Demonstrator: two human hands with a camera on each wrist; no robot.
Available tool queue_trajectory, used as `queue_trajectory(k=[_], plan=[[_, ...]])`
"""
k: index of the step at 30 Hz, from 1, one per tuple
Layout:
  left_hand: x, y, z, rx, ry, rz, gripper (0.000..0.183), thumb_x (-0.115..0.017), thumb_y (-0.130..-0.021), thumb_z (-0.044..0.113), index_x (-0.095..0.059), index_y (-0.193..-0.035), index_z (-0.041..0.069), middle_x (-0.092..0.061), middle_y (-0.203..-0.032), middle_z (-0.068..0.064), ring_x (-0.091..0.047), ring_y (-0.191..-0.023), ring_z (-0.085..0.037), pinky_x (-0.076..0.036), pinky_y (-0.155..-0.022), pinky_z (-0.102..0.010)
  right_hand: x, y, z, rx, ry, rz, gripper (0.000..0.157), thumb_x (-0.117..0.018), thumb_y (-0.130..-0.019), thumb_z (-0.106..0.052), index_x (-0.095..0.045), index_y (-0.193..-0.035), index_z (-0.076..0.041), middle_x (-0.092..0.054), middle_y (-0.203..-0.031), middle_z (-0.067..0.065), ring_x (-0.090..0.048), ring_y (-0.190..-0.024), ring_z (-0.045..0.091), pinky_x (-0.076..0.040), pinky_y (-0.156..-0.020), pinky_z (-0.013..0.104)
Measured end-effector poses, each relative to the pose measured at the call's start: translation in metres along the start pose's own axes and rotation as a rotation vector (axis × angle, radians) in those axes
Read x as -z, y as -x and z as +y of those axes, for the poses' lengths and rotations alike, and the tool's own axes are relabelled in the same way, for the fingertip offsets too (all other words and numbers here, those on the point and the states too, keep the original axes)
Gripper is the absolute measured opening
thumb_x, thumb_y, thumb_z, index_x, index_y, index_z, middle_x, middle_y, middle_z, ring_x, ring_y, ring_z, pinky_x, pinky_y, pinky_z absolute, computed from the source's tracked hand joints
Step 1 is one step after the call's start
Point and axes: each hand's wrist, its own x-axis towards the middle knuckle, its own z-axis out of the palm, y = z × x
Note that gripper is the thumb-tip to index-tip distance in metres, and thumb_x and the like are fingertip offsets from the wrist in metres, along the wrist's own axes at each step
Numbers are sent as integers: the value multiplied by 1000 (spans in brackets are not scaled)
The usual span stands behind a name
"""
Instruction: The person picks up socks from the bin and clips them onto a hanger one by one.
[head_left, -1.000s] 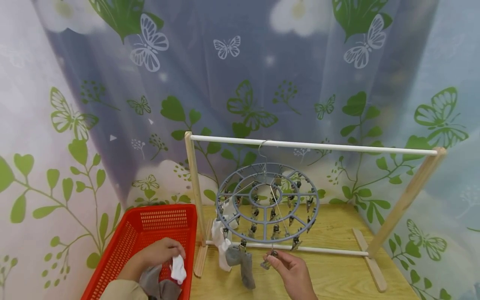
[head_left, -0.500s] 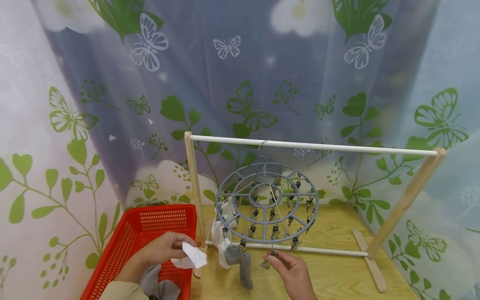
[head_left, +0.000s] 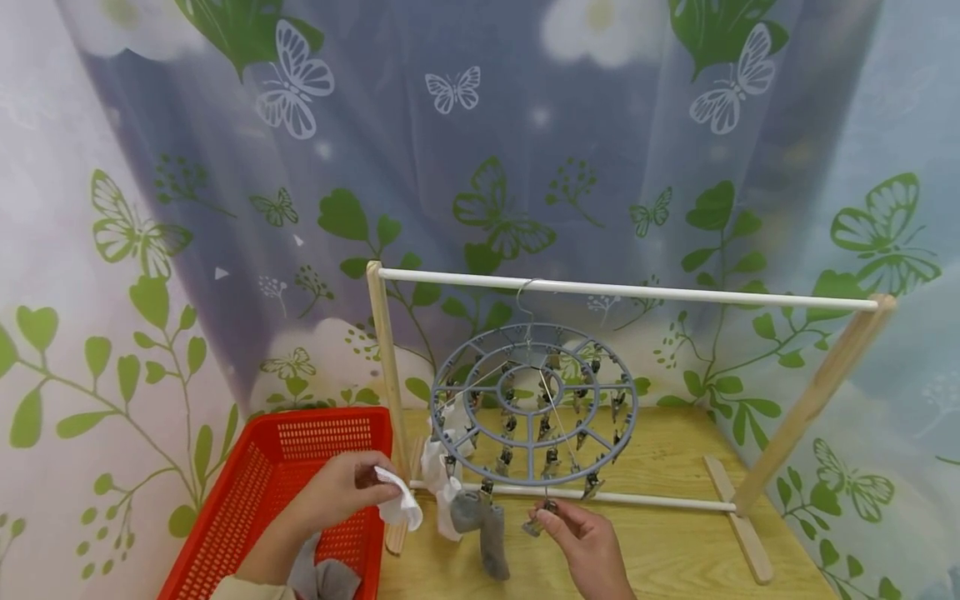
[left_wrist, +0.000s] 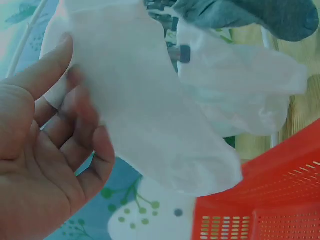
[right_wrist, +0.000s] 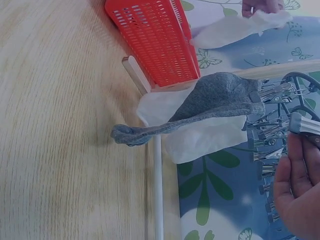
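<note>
My left hand (head_left: 341, 492) pinches a white sock (head_left: 402, 502) beside the basket's right edge. In the left wrist view this sock (left_wrist: 135, 95) hangs with its toe toward the lower right, its cuff by the thumb. My right hand (head_left: 592, 550) pinches a metal clip (right_wrist: 305, 125) on the near rim of a round grey hanger (head_left: 529, 482). A grey sock (head_left: 492, 537) hangs from a clip left of that hand. Behind it, white socks (head_left: 442, 479) hang at the hanger's left side. Whether the pinched clip's mouth is spread, I cannot tell.
A red plastic basket (head_left: 326, 417) stands at the left with grey cloth (head_left: 330, 579) inside. The hanger hooks over a white rail (head_left: 675, 293) between wooden posts (head_left: 813, 404). A lower white bar (head_left: 660, 501) crosses just above the wooden table (head_left: 675, 567). A patterned curtain backs everything.
My left hand has lifted the white sock out of the basket and carried it up and right toward the hanger. The right hand stays at its clip.
</note>
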Motion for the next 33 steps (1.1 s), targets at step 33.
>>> queue_trajectory(k=[33], plan=[[-91,-18,24,-138,27,-17,13,-67,-92,16,-74,-99,6,-70,-90,-3,-58,-75,0,-51,-66,-20,-4,2,-2,20,51,116,34,-66,-93,-26,-69,-114,2,-72,-106,13,-66,-97,6,-52,-89,31]])
